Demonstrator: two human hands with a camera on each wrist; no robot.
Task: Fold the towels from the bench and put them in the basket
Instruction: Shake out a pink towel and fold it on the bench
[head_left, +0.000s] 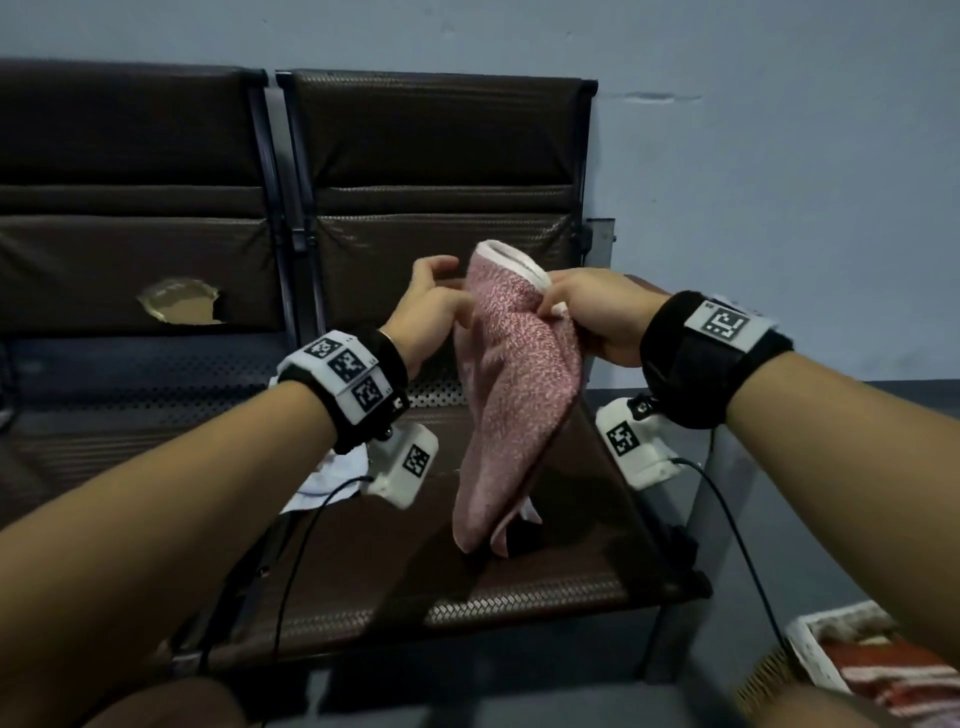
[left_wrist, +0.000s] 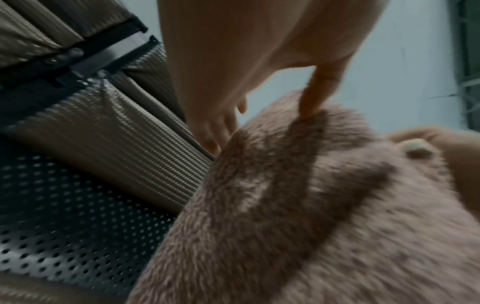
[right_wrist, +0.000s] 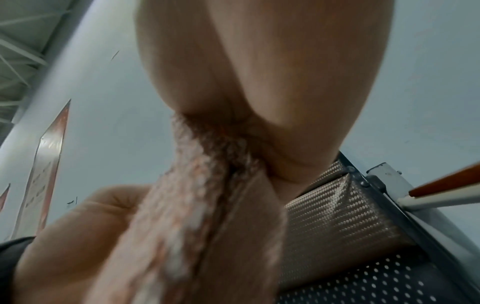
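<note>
Above bench (head_left: 519, 582), pink towel (head_left: 514, 395) hangs from both hands' grip.

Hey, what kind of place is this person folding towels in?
Probably a waiting area or hall: linked brown padded seats on a metal bench with perforated panels, a plain blue-grey wall, and banners hanging on it.

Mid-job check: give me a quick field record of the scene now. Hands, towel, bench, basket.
left hand: fingers curled at the pink towel's upper left edge
right hand: pinches the upper right edge
pink towel: held up over the seat, hanging bunched, not yet folded
bench: a white cloth lies on the seat under the left wrist
basket: lower right on the floor, striped cloth inside
</note>
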